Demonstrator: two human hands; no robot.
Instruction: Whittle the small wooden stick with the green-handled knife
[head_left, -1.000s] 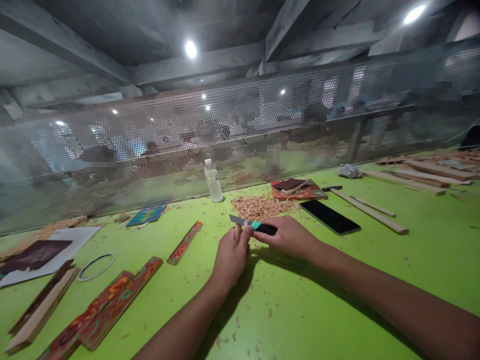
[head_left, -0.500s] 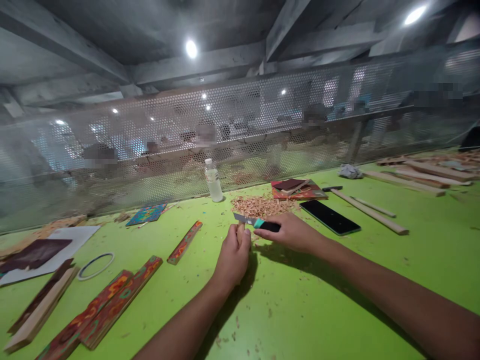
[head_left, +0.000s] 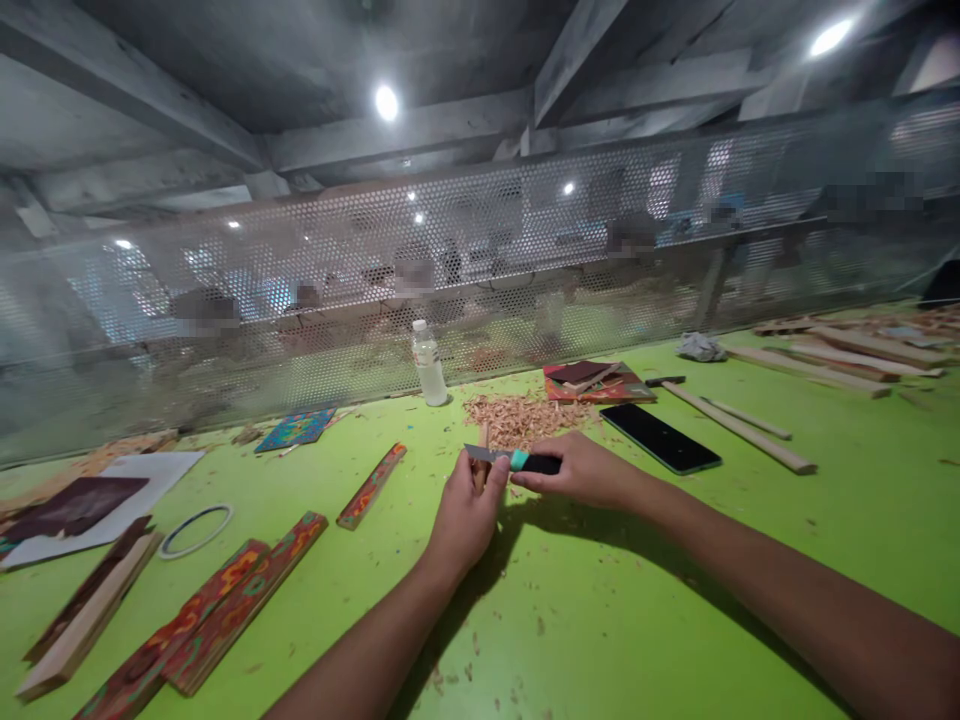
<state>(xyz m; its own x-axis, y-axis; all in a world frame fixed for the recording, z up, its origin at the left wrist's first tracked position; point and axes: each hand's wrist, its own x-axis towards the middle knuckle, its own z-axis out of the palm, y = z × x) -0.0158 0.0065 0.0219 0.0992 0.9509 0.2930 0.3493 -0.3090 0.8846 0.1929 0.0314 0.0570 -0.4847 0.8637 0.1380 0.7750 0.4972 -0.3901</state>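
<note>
My left hand (head_left: 466, 508) is closed around a short, slim piece of wood (head_left: 483, 440), whose pale tip sticks up past the fingers. In my right hand (head_left: 583, 470) is a utility knife (head_left: 541, 463) with a black and teal handle. Its blade points left and lies across the wood, close to my left thumb. Most of the wood is hidden in my left fist. Just beyond both hands lies a heap of wood shavings (head_left: 517, 418) on the green table (head_left: 600, 620).
A water bottle (head_left: 429, 368) stands behind the shavings. On the right are a phone (head_left: 660, 438), a hammer (head_left: 739, 428) and wooden sticks (head_left: 817, 368). Painted wood strips (head_left: 247, 600), a tape ring (head_left: 196, 531) and dark sandpaper (head_left: 75, 505) lie left. A perforated metal screen (head_left: 337, 300) runs behind.
The knife blade has slid down the wood toward me, and my left thumb now sits against the blade. More of the wood's tip shows above the blade.
</note>
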